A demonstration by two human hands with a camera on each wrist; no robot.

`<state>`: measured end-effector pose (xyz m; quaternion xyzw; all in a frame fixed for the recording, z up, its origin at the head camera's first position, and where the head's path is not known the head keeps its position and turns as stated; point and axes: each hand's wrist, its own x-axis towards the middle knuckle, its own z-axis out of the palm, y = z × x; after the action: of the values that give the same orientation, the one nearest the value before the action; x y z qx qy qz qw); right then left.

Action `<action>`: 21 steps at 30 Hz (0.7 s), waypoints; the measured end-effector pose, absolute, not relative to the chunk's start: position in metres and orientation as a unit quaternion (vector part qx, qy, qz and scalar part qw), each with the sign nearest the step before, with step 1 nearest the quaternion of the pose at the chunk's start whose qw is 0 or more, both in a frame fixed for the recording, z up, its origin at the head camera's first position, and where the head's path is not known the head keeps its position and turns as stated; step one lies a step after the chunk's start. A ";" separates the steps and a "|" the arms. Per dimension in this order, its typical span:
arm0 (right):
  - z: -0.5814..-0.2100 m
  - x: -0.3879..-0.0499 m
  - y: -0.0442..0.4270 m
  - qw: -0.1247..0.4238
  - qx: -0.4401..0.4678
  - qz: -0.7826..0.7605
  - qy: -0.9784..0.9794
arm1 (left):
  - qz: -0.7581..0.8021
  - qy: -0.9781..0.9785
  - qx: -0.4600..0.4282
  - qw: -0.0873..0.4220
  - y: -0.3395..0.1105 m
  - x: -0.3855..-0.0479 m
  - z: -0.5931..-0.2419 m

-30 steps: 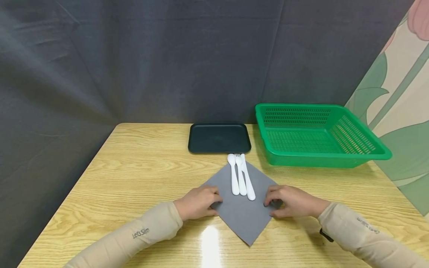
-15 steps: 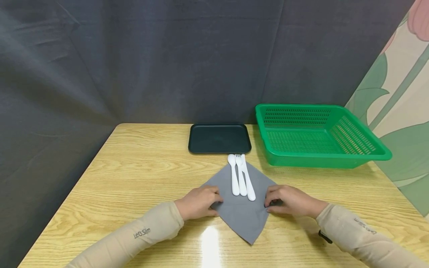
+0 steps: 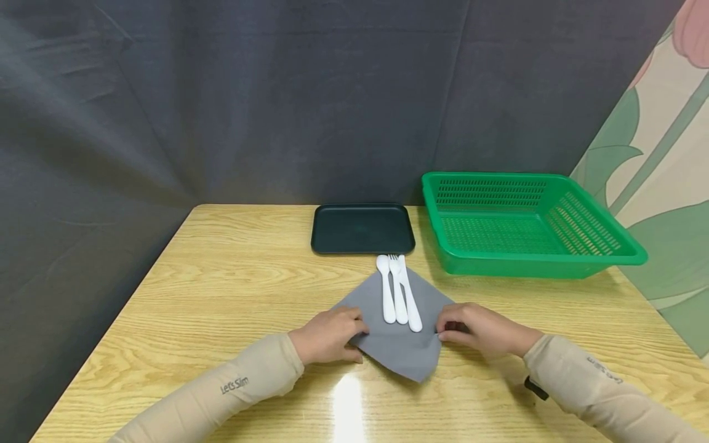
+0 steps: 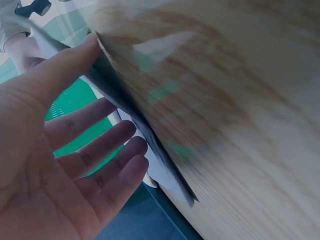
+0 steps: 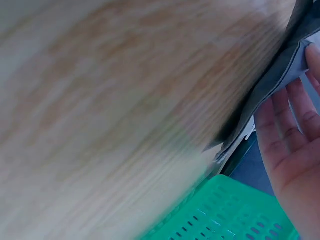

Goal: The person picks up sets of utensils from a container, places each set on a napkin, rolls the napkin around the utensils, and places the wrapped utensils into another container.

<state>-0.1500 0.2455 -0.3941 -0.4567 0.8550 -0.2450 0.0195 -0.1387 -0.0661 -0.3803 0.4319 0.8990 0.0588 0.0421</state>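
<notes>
A grey napkin (image 3: 393, 347) lies cornerwise on the table, its near corner partly raised. On it rest a white spoon (image 3: 386, 289), a white fork (image 3: 397, 289) and a white knife (image 3: 410, 298), side by side. My left hand (image 3: 330, 335) rests at the napkin's left corner, fingertips touching the cloth; the left wrist view shows its thumb (image 4: 75, 60) apart from the fingers along the cloth's edge. At the right side, my right hand (image 3: 480, 330) pinches the napkin's edge between thumb and fingers; the right wrist view shows the cloth (image 5: 285, 75) lifted at those fingers.
Behind the cutlery, a black tray (image 3: 362, 249) lies at the table's back edge. A green perforated basket (image 3: 526, 264) stands at the back right. A dark curtain (image 3: 277, 104) hangs behind the wooden table (image 3: 232, 277).
My right hand has closed on the napkin's right edge and moved slightly left and away, lifting the near corner. My left hand stays nearly still. The cutlery has not moved.
</notes>
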 end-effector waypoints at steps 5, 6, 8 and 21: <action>-0.391 -0.151 0.245 0.049 -0.436 -0.275 0.855 | 0.060 0.898 0.434 0.037 -0.065 -0.139 -0.380; -0.391 -0.151 0.244 0.055 -0.432 -0.282 0.855 | 0.060 0.898 0.434 0.034 -0.065 -0.139 -0.381; -0.390 -0.151 0.244 0.063 -0.427 -0.292 0.854 | 0.059 0.898 0.434 0.028 -0.065 -0.140 -0.382; -0.392 -0.152 0.245 0.091 -0.399 -0.302 0.861 | 0.089 0.897 0.431 -0.022 -0.063 -0.145 -0.386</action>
<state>-0.1523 0.2446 -0.3919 -0.3992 0.8607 -0.3025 0.0915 -0.1447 -0.0633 -0.3865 0.4314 0.8975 0.0892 -0.0221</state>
